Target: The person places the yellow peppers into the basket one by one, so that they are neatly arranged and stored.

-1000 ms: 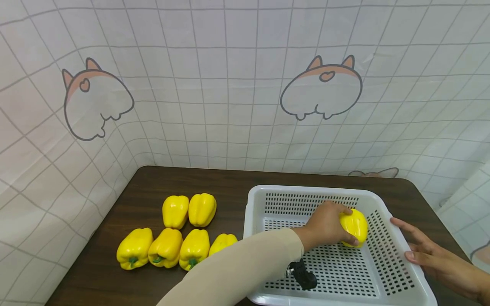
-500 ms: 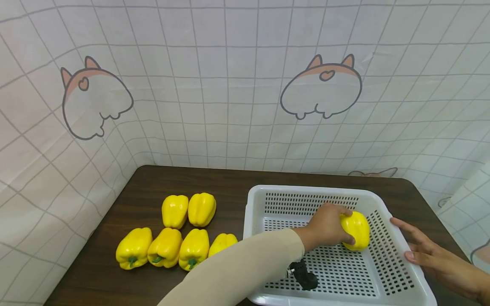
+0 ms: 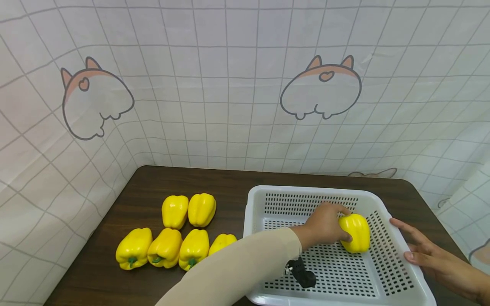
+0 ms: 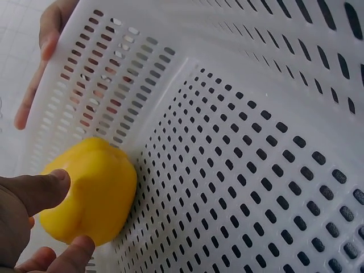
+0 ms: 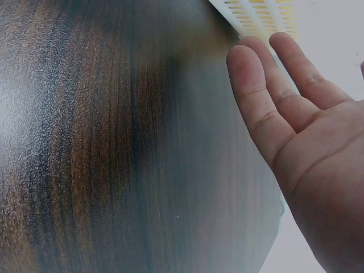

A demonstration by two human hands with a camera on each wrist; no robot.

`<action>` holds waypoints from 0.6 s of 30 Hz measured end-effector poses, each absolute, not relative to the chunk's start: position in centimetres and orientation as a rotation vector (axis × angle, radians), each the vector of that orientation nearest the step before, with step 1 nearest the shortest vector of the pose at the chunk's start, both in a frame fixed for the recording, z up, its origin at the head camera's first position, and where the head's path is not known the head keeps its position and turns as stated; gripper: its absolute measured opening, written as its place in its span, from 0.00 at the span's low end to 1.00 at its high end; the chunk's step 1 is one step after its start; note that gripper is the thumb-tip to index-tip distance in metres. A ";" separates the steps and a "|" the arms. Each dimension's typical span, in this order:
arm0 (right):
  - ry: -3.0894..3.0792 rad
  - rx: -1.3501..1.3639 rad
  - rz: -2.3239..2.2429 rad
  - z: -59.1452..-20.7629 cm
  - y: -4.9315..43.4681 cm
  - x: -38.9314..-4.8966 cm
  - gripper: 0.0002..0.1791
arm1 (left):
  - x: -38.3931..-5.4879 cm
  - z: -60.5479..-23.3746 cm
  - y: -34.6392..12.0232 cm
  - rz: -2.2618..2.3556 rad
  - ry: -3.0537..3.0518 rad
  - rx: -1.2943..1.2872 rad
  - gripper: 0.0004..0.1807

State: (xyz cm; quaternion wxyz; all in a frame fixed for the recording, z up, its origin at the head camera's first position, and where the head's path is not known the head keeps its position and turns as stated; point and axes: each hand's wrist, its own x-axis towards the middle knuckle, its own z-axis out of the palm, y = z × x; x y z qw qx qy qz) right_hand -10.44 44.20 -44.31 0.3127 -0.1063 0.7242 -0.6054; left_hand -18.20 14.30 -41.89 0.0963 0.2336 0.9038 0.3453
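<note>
A yellow bell pepper [image 3: 355,233] lies in the right part of a white perforated plastic basket [image 3: 306,190], near its right wall. My left hand [image 3: 325,225] reaches across the basket and holds the pepper from its left side. The left wrist view has the thumb on one side of the pepper [image 4: 99,193] and fingertips on the other, with the pepper against the basket floor. Outside the basket, my right hand [image 3: 432,255] touches the right rim with fingers extended. In the right wrist view its fingers [image 5: 256,96] are straight beside the basket's slotted wall [image 5: 261,14].
Several yellow bell peppers [image 3: 193,247] are grouped on the dark wooden table [image 3: 153,182] left of the basket. My left sleeve [image 3: 237,267] partly covers one of them. A black wrist camera [image 3: 302,274] hangs under the left wrist. Behind the table hangs a checked white curtain [image 3: 229,85].
The pepper in my left hand has come slightly lower and toward the near side within the basket. The left hand has shifted very slightly left, and my right hand stays at the rim.
</note>
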 end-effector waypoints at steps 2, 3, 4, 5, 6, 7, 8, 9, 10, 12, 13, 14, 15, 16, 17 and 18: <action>1.900 -0.269 -1.601 -44.2 44.2 -10.4 0.41 | -18.3 -41.8 14.1 1.009 2.691 0.692 0.32; 1.897 -0.262 -1.603 -44.2 44.1 -10.4 0.41 | -18.3 -41.7 13.9 1.005 2.695 0.693 0.31; 1.895 -0.255 -1.604 -44.2 44.1 -10.4 0.41 | -18.3 -41.7 13.8 1.008 2.694 0.693 0.31; 1.892 -0.244 -1.604 -44.2 44.2 -10.4 0.41 | -18.3 -41.7 13.7 1.012 2.693 0.695 0.31; 1.892 -0.244 -1.604 -44.2 44.1 -10.4 0.41 | -18.4 -41.6 13.6 1.016 2.692 0.694 0.31; 1.892 -0.245 -1.602 -44.2 44.2 -10.4 0.41 | -18.4 -41.5 13.4 1.023 2.687 0.691 0.31; 1.892 -0.239 -1.601 -44.2 44.2 -10.4 0.41 | -18.4 -41.4 13.3 1.030 2.681 0.692 0.31; 1.898 -0.238 -1.597 -44.3 44.2 -10.5 0.41 | -18.4 -41.2 13.1 1.036 2.675 0.690 0.31; 1.904 -0.238 -1.594 -44.3 44.2 -10.5 0.41 | -18.4 -41.1 12.9 1.039 2.668 0.689 0.31; 1.922 -0.233 -1.583 -44.3 44.2 -10.5 0.41 | -18.4 -40.7 12.6 1.047 2.653 0.677 0.31; 1.933 -0.229 -1.575 -44.3 44.2 -10.5 0.41 | -18.4 -40.6 12.4 1.046 2.650 0.669 0.31; 1.941 -0.235 -1.571 -44.4 44.2 -10.6 0.41 | -18.4 -40.4 12.2 1.048 2.649 0.665 0.31; 1.949 -0.238 -1.565 -44.4 44.2 -10.6 0.41 | -18.4 -40.2 12.0 1.049 2.648 0.664 0.30; 1.953 -0.235 -1.562 -44.4 44.2 -10.6 0.41 | -18.4 -40.0 11.8 1.056 2.646 0.661 0.30; 1.953 -0.230 -1.562 -44.4 44.2 -10.6 0.41 | -18.4 -39.8 11.6 1.067 2.642 0.656 0.30; 1.951 -0.225 -1.563 -44.4 44.2 -10.6 0.40 | -18.4 -39.6 11.4 1.076 2.638 0.654 0.30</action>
